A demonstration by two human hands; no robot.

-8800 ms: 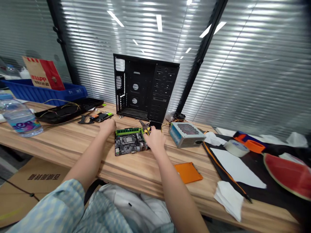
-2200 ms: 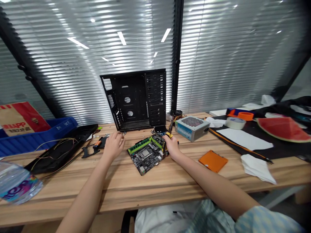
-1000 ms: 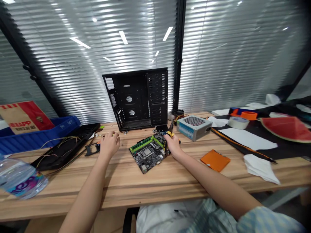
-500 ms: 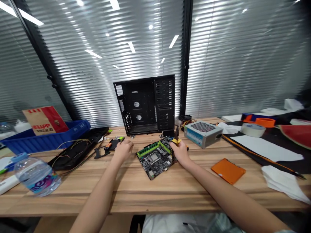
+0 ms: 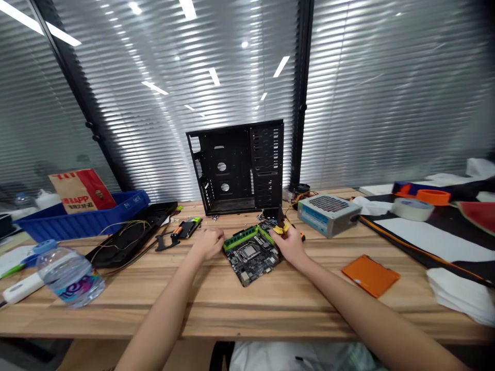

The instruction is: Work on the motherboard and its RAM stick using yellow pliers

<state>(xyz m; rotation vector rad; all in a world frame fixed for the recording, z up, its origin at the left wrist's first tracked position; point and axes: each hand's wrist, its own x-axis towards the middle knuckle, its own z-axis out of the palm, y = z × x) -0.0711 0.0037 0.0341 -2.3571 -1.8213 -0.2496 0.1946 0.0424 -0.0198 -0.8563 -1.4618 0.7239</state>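
A small motherboard (image 5: 252, 253) with green RAM slots lies on the wooden table (image 5: 216, 304) in front of me. My left hand (image 5: 208, 243) rests on the table at the board's left edge, fingers curled loosely. My right hand (image 5: 291, 246) is at the board's right edge and grips yellow-handled pliers (image 5: 282, 226), whose dark tip points up. An empty black PC case (image 5: 237, 167) stands upright just behind the board.
A silver power supply (image 5: 328, 214) sits right of the case. An orange plate (image 5: 370, 274), white tissues (image 5: 460, 293), a tape roll (image 5: 412, 208) and watermelon (image 5: 477, 216) lie to the right. On the left are a water bottle (image 5: 65, 274), a black panel (image 5: 129, 238) and a blue bin (image 5: 77, 219).
My view has swung left and pulled back a little. My left hand has slid right, from the small parts toward the motherboard's left edge. My right hand keeps hold of the pliers.
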